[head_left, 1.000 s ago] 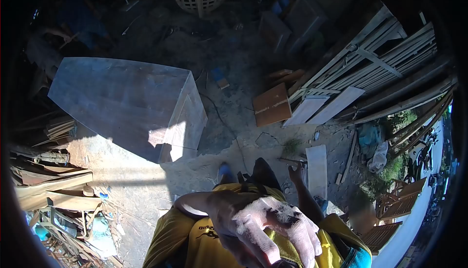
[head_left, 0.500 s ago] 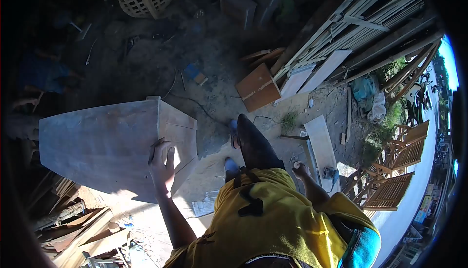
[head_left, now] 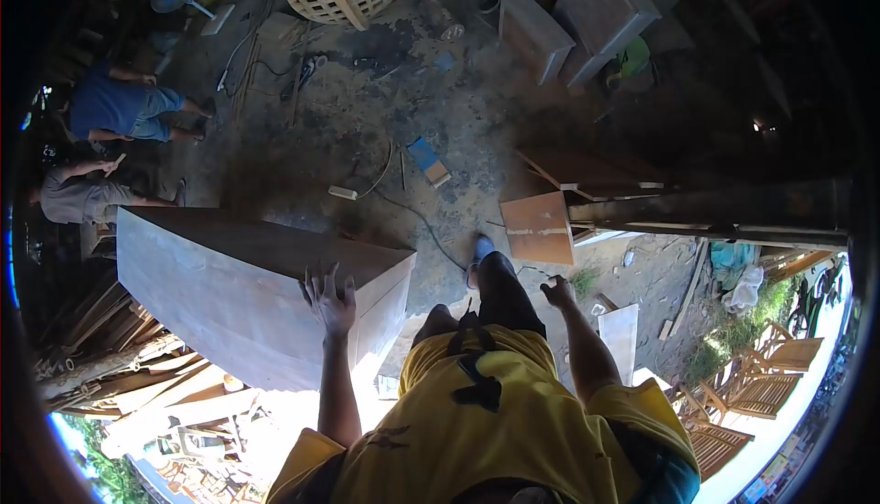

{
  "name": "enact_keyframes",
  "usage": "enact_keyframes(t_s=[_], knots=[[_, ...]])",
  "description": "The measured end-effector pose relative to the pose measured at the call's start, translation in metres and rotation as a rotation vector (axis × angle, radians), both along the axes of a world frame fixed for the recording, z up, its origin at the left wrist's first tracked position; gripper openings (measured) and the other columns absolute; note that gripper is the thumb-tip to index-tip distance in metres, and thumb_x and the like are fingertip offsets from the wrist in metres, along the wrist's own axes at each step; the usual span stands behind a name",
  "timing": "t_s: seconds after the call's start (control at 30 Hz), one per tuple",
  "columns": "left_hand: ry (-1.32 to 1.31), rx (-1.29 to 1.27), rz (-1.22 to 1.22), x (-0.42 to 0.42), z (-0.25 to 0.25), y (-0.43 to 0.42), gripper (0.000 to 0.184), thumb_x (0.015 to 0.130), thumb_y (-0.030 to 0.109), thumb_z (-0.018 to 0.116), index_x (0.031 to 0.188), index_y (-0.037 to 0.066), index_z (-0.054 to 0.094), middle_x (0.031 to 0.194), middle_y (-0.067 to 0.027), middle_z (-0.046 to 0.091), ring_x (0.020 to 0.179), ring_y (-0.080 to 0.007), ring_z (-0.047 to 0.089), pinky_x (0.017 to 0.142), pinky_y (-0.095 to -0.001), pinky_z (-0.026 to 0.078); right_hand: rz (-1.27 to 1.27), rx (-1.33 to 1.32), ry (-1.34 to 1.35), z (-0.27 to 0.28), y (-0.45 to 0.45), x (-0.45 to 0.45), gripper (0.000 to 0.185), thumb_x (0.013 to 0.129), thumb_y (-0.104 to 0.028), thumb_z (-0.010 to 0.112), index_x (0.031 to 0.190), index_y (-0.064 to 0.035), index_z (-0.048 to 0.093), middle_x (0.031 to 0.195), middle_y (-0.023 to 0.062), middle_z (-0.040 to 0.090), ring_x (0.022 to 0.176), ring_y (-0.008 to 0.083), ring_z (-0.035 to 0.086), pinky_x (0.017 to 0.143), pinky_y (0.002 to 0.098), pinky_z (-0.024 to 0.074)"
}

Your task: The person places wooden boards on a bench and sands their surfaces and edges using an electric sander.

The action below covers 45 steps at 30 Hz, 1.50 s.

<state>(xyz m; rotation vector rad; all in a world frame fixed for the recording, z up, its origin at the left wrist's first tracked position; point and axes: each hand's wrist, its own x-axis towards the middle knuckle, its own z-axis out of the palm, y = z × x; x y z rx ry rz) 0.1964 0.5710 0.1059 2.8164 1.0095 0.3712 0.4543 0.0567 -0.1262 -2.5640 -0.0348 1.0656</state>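
Note:
A large, pale-coated wooden cabinet (head_left: pixel 229 298) fills the left of the head view, one long edge turned up. My left hand (head_left: pixel 328 302) is at its near end, fingers spread, on or just over the panel; firm contact cannot be made out. On the other side of my body, my right hand (head_left: pixel 557 293) hangs out with its fingers curled. Whatever lies inside those fingers, if anything, is too small to name. Between the hands are my legs and a shoe (head_left: pixel 482 247) on the dirt floor.
Two people, one in a blue shirt (head_left: pixel 105 105) and one in grey (head_left: pixel 78 197), are at the far left. Scrap wood (head_left: pixel 137 371) lies behind the cabinet. A brown board (head_left: pixel 539 229) lies ahead. Wooden chairs (head_left: pixel 747 394) stand at the right. A cable (head_left: pixel 417 215) crosses the floor.
My view has swung toward the right, bringing the two people into clearer sight. My left hand has shifted along the cabinet's end, fingers now more spread. My right hand has moved forward, away from the white board.

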Motion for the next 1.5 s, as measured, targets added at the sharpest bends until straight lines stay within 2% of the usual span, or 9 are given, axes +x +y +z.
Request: enact_keyframes(t_s=[0.3,0.4,0.5,0.73,0.8,1.1,1.27,1.33,1.5], knots=[[0.038,-0.047,0.060,0.008,0.014,-0.004,0.046,0.085,0.030,0.067,0.127,0.012,0.071,0.118,-0.0220,0.062,0.135,-0.0471,0.050,0.127,-0.0688,0.024,0.033,0.195,-0.233,0.104,0.137,0.192,0.055,0.088,-0.047,0.079,0.128,-0.0096,0.070,0.102,0.0196,0.080,0.103,0.0385,0.076,0.090,0.0504,0.0592],[0.087,-0.065,0.113,0.000,0.014,-0.008,0.041,0.085,0.033,0.068,0.120,0.012,0.073,0.116,-0.0210,0.063,0.132,-0.0471,0.052,0.126,-0.0687,0.025,0.042,0.205,-0.183,0.053,0.137,0.207,0.061,0.087,-0.051,0.080,0.130,-0.0099,0.067,0.087,0.0154,0.080,0.083,0.0300,0.078,0.082,0.0466,0.0608],[0.073,-0.121,0.142,0.040,0.006,0.008,0.037,0.087,0.037,0.070,0.114,0.012,0.074,0.123,-0.0180,0.066,0.129,-0.0443,0.054,0.123,-0.0686,0.028,0.178,0.071,-0.199,-0.006,0.115,0.180,0.059,0.082,-0.056,0.081,0.116,-0.0088,0.075,0.110,0.0220,0.077,0.108,0.0357,0.074,0.096,0.0469,0.0584],[-0.032,-0.716,-0.039,0.265,-0.086,0.135,0.045,0.091,0.030,0.080,0.127,0.006,0.070,0.133,-0.0274,0.064,0.128,-0.0458,0.059,0.111,-0.0539,0.047,0.216,-0.304,0.246,0.025,0.128,0.204,0.070,0.080,-0.062,0.073,0.126,-0.0086,0.077,0.132,0.0200,0.074,0.124,0.0338,0.070,0.103,0.0449,0.0571],[-0.052,-0.683,-0.366,0.341,-0.105,0.188,0.052,0.091,0.033,0.080,0.133,0.006,0.068,0.137,-0.0300,0.061,0.133,-0.0464,0.056,0.114,-0.0543,0.045,-0.006,-0.180,0.140,0.044,0.148,0.232,0.053,0.083,-0.057,0.075,0.103,-0.0080,0.081,0.118,0.0206,0.077,0.115,0.0329,0.073,0.098,0.0474,0.0577],[-0.088,-1.047,-0.474,0.636,-0.082,0.383,0.039,0.102,0.022,0.069,0.133,-0.002,0.068,0.126,-0.0203,0.071,0.113,-0.0313,0.070,0.104,-0.0405,0.054,-0.626,0.167,-0.251,0.150,0.295,0.312,0.057,0.090,-0.042,0.076,0.132,-0.0057,0.066,0.114,0.0257,0.076,0.110,0.0466,0.071,0.096,0.0520,0.0571],[0.408,-0.762,-0.424,0.649,-0.133,0.400,0.044,0.105,0.033,0.065,0.124,-0.006,0.070,0.101,-0.0123,0.075,0.081,-0.0206,0.068,0.074,-0.0362,0.057,-0.694,-0.007,-0.038,0.046,0.278,0.238,0.064,0.085,-0.048,0.080,0.129,-0.0026,0.070,0.120,0.0263,0.074,0.117,0.0429,0.070,0.100,0.0498,0.0560],[0.540,-1.152,-0.032,0.621,-0.131,0.367,0.035,0.102,0.031,0.069,0.124,0.005,0.073,0.100,-0.0062,0.073,0.086,-0.0154,0.069,0.074,-0.0356,0.057,-0.724,-0.188,0.139,-0.012,0.261,0.193,0.062,0.085,-0.051,0.079,0.117,0.0023,0.075,0.119,0.0279,0.074,0.115,0.0436,0.070,0.098,0.0507,0.0558],[1.053,-1.059,-0.505,0.646,-0.110,0.294,0.033,0.102,0.028,0.068,0.125,0.005,0.073,0.100,-0.0053,0.073,0.085,-0.0144,0.068,0.073,-0.0338,0.056,-1.118,-0.165,0.113,0.053,0.244,0.181,0.059,0.088,-0.047,0.079,0.122,0.0005,0.074,0.122,0.0241,0.075,0.116,0.0412,0.071,0.099,0.0472,0.0576]])
